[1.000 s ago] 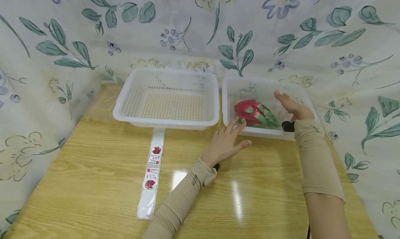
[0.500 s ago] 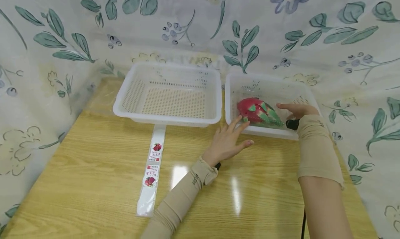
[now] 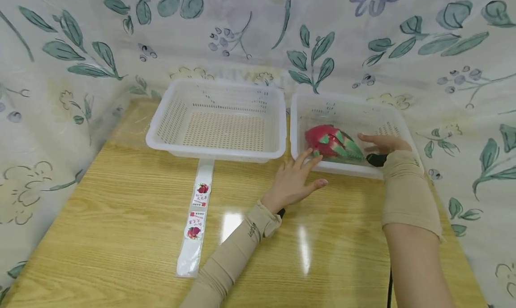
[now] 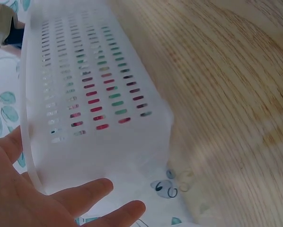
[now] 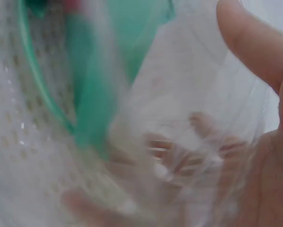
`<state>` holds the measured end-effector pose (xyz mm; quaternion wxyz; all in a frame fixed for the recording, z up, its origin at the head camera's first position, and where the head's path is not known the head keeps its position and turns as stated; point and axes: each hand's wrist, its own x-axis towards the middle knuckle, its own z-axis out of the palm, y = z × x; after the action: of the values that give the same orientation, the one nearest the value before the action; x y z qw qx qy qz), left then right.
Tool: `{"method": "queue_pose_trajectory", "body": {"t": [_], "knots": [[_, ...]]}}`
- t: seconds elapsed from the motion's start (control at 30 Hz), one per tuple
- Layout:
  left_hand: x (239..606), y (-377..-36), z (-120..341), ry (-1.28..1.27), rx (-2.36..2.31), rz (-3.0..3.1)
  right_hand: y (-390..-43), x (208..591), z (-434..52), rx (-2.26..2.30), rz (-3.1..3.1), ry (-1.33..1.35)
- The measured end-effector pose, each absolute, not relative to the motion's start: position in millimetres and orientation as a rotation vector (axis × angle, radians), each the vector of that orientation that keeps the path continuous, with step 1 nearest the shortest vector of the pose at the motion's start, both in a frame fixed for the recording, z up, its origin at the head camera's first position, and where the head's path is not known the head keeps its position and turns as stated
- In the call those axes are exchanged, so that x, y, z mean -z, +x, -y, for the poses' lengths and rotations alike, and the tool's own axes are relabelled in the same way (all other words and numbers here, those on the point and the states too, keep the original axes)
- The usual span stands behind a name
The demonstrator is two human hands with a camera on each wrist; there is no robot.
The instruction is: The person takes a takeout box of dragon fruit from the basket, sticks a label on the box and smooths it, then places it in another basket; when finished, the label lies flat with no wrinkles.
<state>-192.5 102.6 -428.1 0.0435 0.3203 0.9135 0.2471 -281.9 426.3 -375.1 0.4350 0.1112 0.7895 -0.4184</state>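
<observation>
A red dragon fruit with green scales [image 3: 324, 138] lies in the right white basket [image 3: 350, 169], with clear plastic about it. My left hand [image 3: 291, 186] has its fingers spread at that basket's near left corner. In the left wrist view, left fingers [image 4: 87, 195] lie on either side of the basket rim. Inside the basket, my right hand [image 3: 380, 142] is beside the fruit's green end, thumb held apart. The right wrist view shows clear plastic [image 5: 179, 85] in front of the right fingers, which show through it blurred, near green scales [image 5: 92, 94].
A second white basket [image 3: 217, 152] stands to the left on the wooden table [image 3: 121, 218]. A clear strip with dragon fruit labels [image 3: 195, 218] runs from under it toward the front edge. Clear plastic [image 3: 131, 124] lies at the back left, before a patterned cloth [image 3: 181, 44].
My right hand has gone down into the right basket beside the dragon fruit. The left hand stays at the basket corner. The head view has shifted slightly.
</observation>
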Motion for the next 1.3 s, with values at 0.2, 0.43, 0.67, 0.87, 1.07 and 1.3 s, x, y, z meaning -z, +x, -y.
{"method": "queue_pose_trajectory", "body": {"t": [0.2,0.43,0.67,0.87,1.07,1.3], "knots": [[427.0,-193.9,-102.2,1.003,-0.760,-2.795,-276.8,377.6,-421.6,1.340,-2.047,0.230],[427.5,-193.1,-101.1,0.995,-0.756,-2.804,-263.3,374.6,-414.8,1.615,-1.989,0.330],[420.8,-191.5,-104.0,0.863,-0.826,-2.791,-258.7,364.9,-407.5,1.633,-2.099,0.289],[412.0,-194.6,-108.0,0.758,-0.881,-2.786,-255.9,348.4,-398.7,1.682,-2.121,0.316],[404.1,-195.1,-105.3,0.703,-1.041,-2.698,-239.7,326.4,-396.4,1.723,-2.208,0.325],[391.5,-188.2,-97.9,0.808,-1.132,-2.632,-199.1,293.2,-392.3,1.907,-2.254,0.296]]}}
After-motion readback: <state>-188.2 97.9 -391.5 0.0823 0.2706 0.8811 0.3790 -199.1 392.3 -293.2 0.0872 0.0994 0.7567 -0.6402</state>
